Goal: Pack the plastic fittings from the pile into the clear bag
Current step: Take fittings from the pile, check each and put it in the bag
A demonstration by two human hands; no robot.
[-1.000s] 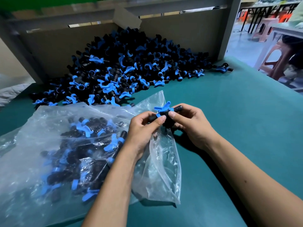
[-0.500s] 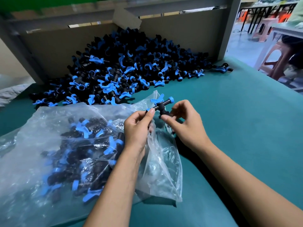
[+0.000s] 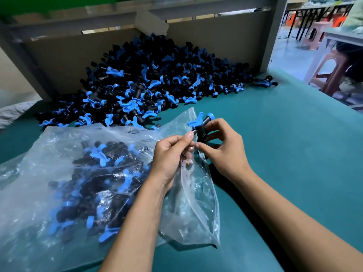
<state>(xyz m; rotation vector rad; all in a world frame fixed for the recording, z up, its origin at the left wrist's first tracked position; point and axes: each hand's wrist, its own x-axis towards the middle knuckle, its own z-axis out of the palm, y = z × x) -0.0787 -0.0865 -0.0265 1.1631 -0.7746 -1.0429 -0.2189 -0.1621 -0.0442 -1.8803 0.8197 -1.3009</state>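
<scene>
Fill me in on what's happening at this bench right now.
A person is packing black-and-blue plastic fittings into a clear bag lying on the green table. Both hands hold one fitting just above the bag's open end: the left hand pinches one end of it, the right hand grips its body. The bag already holds many fittings, and a large pile remains behind it against a cardboard wall. A single stray fitting lies to the right of the pile.

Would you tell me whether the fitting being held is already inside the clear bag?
Not yet: the fitting sits above the clear bag, pinched between both hands.
</scene>
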